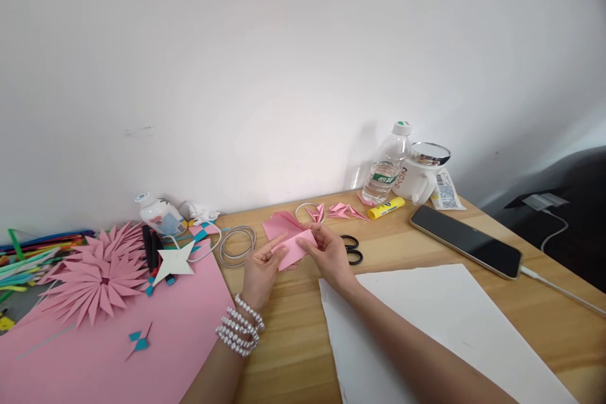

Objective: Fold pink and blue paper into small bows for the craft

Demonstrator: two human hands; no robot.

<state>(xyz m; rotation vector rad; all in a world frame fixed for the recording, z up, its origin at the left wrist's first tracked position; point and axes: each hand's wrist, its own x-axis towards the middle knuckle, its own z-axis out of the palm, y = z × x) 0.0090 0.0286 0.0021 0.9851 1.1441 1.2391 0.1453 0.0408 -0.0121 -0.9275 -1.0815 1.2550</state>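
Observation:
A small folded piece of pink paper point(296, 249) is held between both hands near the middle of the view. My left hand point(262, 268) pinches its left end, with a beaded bracelet around the wrist. At the right end, my right hand point(330, 254) grips the same piece between thumb and fingers. Just behind it lies more pink paper point(279, 225). Folded pink pieces point(348, 210) rest behind my right hand, and black scissors point(354, 257) lie partly hidden beside it.
Left: pink sheet point(189, 328), folded pink flowers point(105, 280), cream star point(176, 262), wire coil point(237, 246). Right: white board point(426, 322), phone point(466, 241), yellow glue stick point(386, 208), water bottle point(386, 167), white mug point(414, 181). A wall stands behind.

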